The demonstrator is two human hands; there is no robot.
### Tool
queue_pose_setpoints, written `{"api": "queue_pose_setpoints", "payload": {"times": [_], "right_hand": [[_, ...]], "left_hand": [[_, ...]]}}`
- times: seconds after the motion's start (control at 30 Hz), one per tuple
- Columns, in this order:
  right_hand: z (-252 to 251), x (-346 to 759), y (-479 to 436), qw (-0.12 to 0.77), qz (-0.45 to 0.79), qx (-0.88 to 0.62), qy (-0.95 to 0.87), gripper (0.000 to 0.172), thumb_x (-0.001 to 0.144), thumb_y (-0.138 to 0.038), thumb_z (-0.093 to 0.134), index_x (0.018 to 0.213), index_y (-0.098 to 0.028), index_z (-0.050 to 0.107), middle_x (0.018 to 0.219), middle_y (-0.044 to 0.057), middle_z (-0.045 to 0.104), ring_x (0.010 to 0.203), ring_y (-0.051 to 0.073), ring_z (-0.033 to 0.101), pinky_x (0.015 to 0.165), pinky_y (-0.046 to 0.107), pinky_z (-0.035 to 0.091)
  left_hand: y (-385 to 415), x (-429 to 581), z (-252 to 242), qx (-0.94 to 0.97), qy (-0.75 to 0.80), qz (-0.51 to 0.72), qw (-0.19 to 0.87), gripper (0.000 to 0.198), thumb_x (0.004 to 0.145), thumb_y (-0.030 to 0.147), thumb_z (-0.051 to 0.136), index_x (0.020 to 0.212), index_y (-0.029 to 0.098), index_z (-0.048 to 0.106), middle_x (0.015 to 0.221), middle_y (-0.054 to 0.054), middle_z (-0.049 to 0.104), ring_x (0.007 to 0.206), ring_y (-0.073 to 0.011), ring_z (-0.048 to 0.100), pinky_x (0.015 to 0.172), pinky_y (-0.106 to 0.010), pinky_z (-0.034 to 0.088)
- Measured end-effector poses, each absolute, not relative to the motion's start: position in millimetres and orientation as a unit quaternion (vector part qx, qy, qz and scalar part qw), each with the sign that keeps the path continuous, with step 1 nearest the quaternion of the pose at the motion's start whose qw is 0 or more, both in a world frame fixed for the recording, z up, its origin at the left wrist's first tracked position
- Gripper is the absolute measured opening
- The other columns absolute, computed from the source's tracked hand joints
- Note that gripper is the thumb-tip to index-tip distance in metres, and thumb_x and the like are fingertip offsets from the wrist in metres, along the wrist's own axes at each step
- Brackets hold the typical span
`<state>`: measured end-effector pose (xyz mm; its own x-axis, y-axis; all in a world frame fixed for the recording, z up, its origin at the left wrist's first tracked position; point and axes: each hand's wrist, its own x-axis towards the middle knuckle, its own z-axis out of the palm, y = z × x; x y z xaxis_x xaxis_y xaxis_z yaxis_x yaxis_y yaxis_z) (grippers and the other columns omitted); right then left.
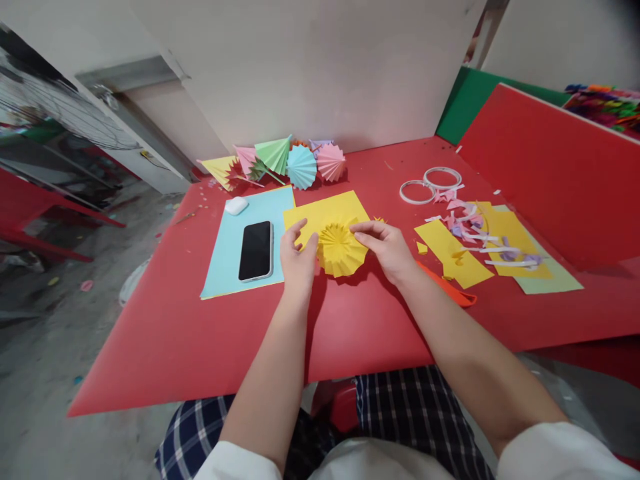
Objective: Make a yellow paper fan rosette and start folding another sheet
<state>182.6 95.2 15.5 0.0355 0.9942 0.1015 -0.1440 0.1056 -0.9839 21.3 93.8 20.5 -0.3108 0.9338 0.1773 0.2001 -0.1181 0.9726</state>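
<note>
A pleated yellow paper fan (pixel 341 251) lies on the red table (pixel 200 333), partly over a yellow paper sheet (pixel 325 210). My left hand (pixel 298 257) pinches the fan's left edge, thumb and fingers closed on the folds. My right hand (pixel 385 245) grips its upper right edge with the fingertips curled over the pleats. Both hands hold the fan between them, spread into a near circle.
A black phone (pixel 256 250) rests on a light blue sheet (pixel 225 257), a white earbud case (pixel 236 205) beside it. Several coloured paper fans (pixel 287 162) lie at the back. Tape rolls (pixel 430 185), paper scraps (pixel 470 230), yellow sheets and an orange tool (pixel 450 287) sit right.
</note>
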Motion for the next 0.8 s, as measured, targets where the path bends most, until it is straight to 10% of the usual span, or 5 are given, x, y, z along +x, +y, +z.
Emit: {"api": "queue_pose_setpoints", "payload": {"times": [0.8], "right_hand": [[18, 176, 92, 0.536, 0.479, -0.457, -0.524, 0.019, 0.070, -0.026, 0.061, 0.088, -0.021, 0.062, 0.089, 0.001, 0.063, 0.084, 0.014, 0.057, 0.078, 0.031, 0.045]], "left_hand": [[84, 35, 27, 0.656, 0.540, 0.433, 0.301, 0.012, 0.077, 0.033, 0.057, 0.072, 0.023, 0.063, 0.078, -0.001, 0.060, 0.080, -0.0177, 0.053, 0.076, -0.030, 0.039]]}}
